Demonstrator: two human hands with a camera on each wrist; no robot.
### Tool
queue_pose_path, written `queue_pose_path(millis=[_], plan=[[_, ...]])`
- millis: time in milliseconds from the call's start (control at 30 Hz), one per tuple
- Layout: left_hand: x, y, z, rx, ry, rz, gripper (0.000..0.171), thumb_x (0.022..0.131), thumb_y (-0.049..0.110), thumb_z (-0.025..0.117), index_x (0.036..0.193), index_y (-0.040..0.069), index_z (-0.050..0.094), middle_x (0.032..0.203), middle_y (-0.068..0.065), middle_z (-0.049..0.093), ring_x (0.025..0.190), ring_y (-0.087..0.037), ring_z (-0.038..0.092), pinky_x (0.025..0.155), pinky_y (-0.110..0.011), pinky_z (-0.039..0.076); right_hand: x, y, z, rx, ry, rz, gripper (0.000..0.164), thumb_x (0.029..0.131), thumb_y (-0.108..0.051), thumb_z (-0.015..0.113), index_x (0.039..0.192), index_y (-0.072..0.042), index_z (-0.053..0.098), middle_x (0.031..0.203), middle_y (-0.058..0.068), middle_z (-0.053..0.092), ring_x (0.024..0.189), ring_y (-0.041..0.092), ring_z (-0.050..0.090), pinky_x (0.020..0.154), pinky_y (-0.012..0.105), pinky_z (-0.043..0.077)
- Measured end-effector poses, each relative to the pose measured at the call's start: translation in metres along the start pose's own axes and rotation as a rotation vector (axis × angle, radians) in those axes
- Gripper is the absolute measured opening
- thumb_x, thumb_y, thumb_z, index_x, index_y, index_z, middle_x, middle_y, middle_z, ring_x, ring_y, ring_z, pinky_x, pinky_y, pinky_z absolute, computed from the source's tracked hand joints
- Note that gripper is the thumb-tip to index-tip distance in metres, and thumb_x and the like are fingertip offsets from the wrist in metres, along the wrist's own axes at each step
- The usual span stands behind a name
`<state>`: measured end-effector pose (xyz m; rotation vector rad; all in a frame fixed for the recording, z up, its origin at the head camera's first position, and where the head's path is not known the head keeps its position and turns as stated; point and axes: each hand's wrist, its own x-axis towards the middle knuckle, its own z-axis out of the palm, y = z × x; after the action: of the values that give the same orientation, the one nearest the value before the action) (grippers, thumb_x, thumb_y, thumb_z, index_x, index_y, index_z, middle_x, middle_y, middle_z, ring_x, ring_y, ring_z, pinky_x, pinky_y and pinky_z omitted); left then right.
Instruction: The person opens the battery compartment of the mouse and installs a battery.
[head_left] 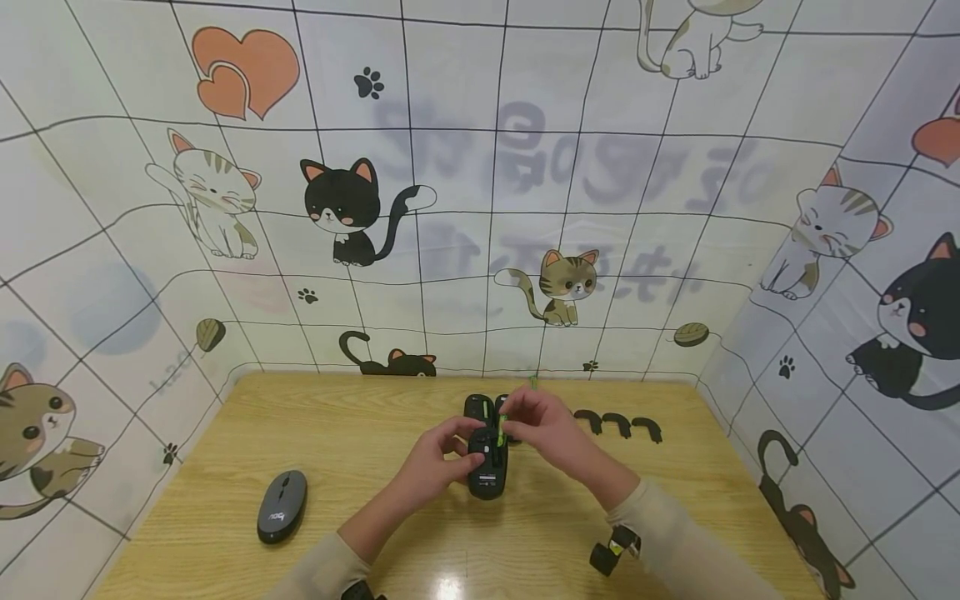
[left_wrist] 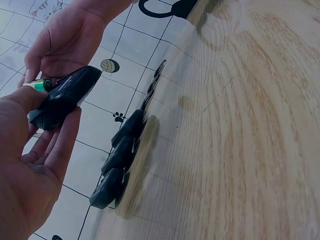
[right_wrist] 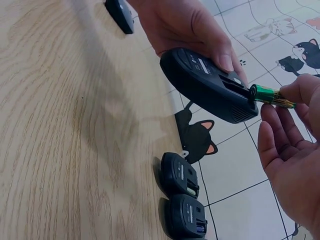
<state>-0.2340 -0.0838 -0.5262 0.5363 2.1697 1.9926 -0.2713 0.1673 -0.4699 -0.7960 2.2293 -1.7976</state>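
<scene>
A black computer mouse [head_left: 487,483] is lifted off the table, underside up, with its battery slot uncovered. My left hand [head_left: 438,457] grips it by the sides, thumb on one side and fingers on the other. Between thumb and fingertips, my right hand [head_left: 553,432] pinches a green battery [right_wrist: 272,96]. One end of that battery overlaps the end of the slot in the right wrist view. Behind the held mouse, more black mice [right_wrist: 177,175] lie underside up in a row, and a battery shows in the slot of the nearest ones.
Three curved black pieces [head_left: 617,423] lie in a line at the back right of the wooden table [head_left: 360,417]. A grey mouse [head_left: 282,507] sits right side up at the left. Past my right hand, a small green thing [head_left: 533,382] shows near the back edge. A cat-patterned sheet [head_left: 457,192] encloses the table.
</scene>
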Motion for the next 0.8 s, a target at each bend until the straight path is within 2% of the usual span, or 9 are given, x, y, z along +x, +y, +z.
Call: queue_pose_path(millis=[133, 233, 633, 800], plan=[[-0.0003, 0.0008, 0.0001, 0.001, 0.003, -0.001, 0.041, 0.102, 0.008, 0.080, 0.141, 0.015, 0.070, 0.125, -0.013, 0.066, 0.100, -0.029, 0.071, 0.073, -0.043, 0.070, -0.0021, 0.0001, 0.0026, 0.001, -0.026, -0.010, 0.018, 0.105, -0.003, 0.075, 0.121, 0.004, 0.069, 0.112, 0.017, 0.070, 0.099, 0.018, 0.071, 0.084, 0.037, 0.065], [-0.0008, 0.0023, 0.0003, 0.004, 0.003, -0.007, 0.041, 0.102, 0.008, 0.080, 0.141, 0.017, 0.070, 0.125, -0.011, 0.066, 0.102, -0.031, 0.070, 0.073, -0.043, 0.070, -0.0029, 0.0016, 0.0041, -0.002, -0.038, -0.019, 0.016, 0.105, -0.003, 0.075, 0.120, 0.002, 0.070, 0.112, 0.016, 0.070, 0.099, 0.019, 0.071, 0.085, 0.034, 0.064], [-0.0012, 0.0030, 0.0006, 0.006, -0.002, -0.019, 0.041, 0.103, 0.008, 0.079, 0.141, 0.021, 0.070, 0.126, -0.011, 0.066, 0.102, -0.029, 0.069, 0.074, -0.044, 0.070, -0.0051, 0.0033, 0.0071, -0.147, -0.051, -0.019, 0.011, 0.103, -0.006, 0.078, 0.112, -0.012, 0.076, 0.097, 0.004, 0.069, 0.083, 0.017, 0.062, 0.072, 0.027, 0.055], [-0.0006, 0.0028, 0.0006, 0.011, 0.001, -0.014, 0.042, 0.102, 0.007, 0.079, 0.142, 0.017, 0.069, 0.126, -0.011, 0.065, 0.102, -0.029, 0.069, 0.074, -0.044, 0.070, -0.0068, 0.0044, 0.0082, -0.201, -0.050, -0.043, 0.011, 0.103, -0.007, 0.079, 0.111, -0.015, 0.078, 0.100, 0.002, 0.069, 0.083, 0.019, 0.062, 0.071, 0.027, 0.054]])
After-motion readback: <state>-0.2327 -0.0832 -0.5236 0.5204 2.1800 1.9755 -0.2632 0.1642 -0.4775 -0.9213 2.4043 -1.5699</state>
